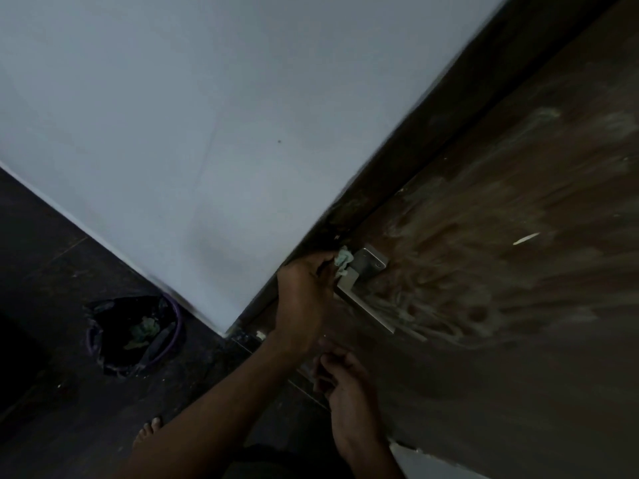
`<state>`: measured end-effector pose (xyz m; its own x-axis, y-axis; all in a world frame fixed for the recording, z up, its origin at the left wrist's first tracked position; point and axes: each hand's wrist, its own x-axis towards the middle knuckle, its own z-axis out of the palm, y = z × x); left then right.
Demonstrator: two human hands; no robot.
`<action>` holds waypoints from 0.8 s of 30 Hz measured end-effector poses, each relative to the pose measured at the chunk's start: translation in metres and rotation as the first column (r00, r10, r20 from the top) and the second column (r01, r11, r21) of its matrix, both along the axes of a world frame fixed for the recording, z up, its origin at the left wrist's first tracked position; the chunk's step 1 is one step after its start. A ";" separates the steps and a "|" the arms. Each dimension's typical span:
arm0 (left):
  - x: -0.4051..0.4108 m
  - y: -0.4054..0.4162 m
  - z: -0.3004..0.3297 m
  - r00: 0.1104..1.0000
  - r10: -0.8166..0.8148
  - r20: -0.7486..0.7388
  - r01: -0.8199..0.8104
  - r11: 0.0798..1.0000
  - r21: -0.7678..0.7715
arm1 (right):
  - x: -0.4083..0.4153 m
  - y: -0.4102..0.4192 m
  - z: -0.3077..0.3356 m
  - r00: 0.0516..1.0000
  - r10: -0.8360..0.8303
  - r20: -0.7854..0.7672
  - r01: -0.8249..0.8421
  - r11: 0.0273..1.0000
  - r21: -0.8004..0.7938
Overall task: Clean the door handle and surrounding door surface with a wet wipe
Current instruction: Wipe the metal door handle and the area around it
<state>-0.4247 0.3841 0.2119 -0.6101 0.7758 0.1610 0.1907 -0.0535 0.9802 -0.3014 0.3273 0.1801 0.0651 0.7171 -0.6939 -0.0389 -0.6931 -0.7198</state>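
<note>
A brown wooden door [501, 236] fills the right side, streaked with pale smears. Its silver lever handle [366, 305] and square base plate [371, 262] sit near the door's edge. My left hand [304, 295] pinches a crumpled pale green wet wipe [343, 259] against the top of the handle, beside the plate. My right hand [345, 378] hangs lower, close to the door, with its fingers loosely curled and nothing in them.
A white wall [207, 133] takes up the upper left. On the dark floor stands a purple-rimmed bin [138, 333] lined with a black bag, with used green wipes inside. A bare foot [148, 433] shows at the bottom.
</note>
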 end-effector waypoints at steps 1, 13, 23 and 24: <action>-0.001 -0.001 0.003 0.999 0.001 -0.032 -0.002 1.000 -0.009 | 0.000 0.001 -0.001 1.000 -0.001 0.010 0.001 1.000 -0.010; -0.002 -0.014 0.028 0.970 -0.072 -0.234 0.094 0.992 0.083 | 0.007 0.003 -0.007 1.000 -0.008 0.009 0.008 1.000 -0.023; 0.019 -0.005 0.017 0.876 -0.126 -0.466 0.236 0.954 0.186 | -0.001 -0.005 0.000 0.999 0.009 -0.036 -0.005 0.995 0.101; 0.018 -0.007 0.013 0.870 -0.128 -0.475 0.237 0.955 0.176 | 0.000 -0.006 0.001 0.999 0.007 -0.050 -0.002 0.995 0.101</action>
<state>-0.4064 0.3773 0.2250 -0.2777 0.7766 0.5655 0.5762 -0.3363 0.7449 -0.3009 0.3213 0.1812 0.0290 0.7840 -0.6201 -0.0736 -0.6170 -0.7835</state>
